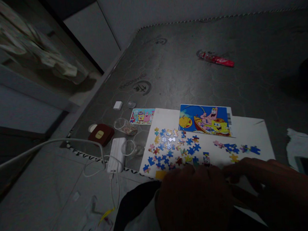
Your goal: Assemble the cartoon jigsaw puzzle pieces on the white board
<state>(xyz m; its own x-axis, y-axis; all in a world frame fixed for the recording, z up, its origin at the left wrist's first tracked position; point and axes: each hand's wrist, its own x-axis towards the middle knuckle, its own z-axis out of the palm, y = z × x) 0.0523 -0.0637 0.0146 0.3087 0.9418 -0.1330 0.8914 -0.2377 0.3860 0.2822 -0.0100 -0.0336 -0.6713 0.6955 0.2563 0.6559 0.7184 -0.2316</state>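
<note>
My left hand (194, 199) is low in the dark foreground, its back to me, with the fingers curled under at the near edge of a white board (257, 133). From the right my right hand (271, 183) reaches in, fingers bent and tips close to the left hand. What either set of fingers holds, if anything, is hidden. Loose jigsaw pieces (168, 159), many of them blue, are scattered on the board's left half. Several more blue and pink pieces (231, 148) lie on its right. Across the board's far edge lies a cartoon picture card (204, 120).
Left of the board are a smaller picture card (143, 116), clear plastic cups (126, 127), a white power bank (117, 154) with cables and a brown box (101, 134). A red packet (216, 59) lies farther back on the grey mat (172, 77). White paper (302, 144) sits at right.
</note>
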